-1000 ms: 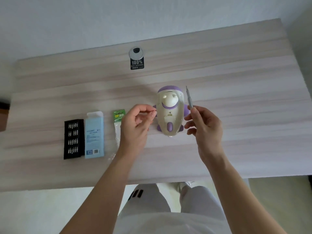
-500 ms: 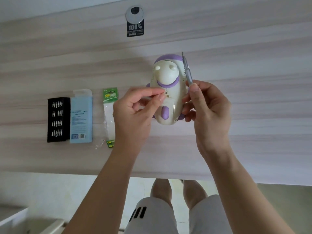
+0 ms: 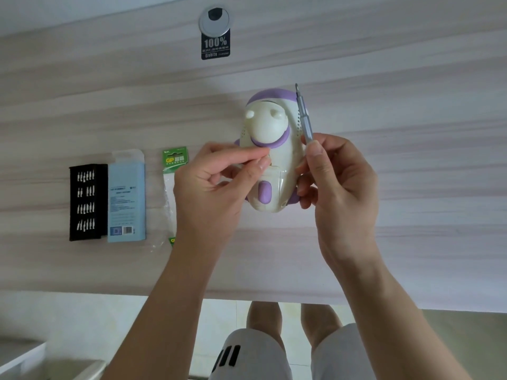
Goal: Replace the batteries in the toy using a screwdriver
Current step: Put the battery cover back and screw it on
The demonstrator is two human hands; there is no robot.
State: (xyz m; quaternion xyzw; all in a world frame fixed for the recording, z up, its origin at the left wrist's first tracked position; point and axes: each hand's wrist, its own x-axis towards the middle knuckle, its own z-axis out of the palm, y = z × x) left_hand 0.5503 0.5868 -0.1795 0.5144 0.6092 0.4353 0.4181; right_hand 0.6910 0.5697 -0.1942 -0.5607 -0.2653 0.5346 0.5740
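Hands meet over a cream-and-purple toy (image 3: 270, 124) that lies on a pale wood-grain table (image 3: 411, 229), its rounded purple-banded end pointing away from the person. The left hand (image 3: 216, 185) has its thumb and forefinger pinched together right at the toy's middle, by a seam in the cream shell, with the other fingers curled beneath. Whether anything small sits between those fingertips cannot be told. The right hand (image 3: 340, 187) grips a slim grey screwdriver (image 3: 304, 116) by its lower end, thumb pressed along the shaft, so that the tip points up and away past the toy's right side. Its lower fingers curl against the toy's right flank.

To the left on the table lies a green-topped battery pack (image 3: 174, 160), partly hidden by the left wrist. Just beside it is a light-blue box (image 3: 126, 196), and touching that a black bit holder (image 3: 87, 201) with rows of small bits. At the far edge, a round silver cable grommet (image 3: 214, 21) sits above a black sticker (image 3: 215, 48) reading "100%".
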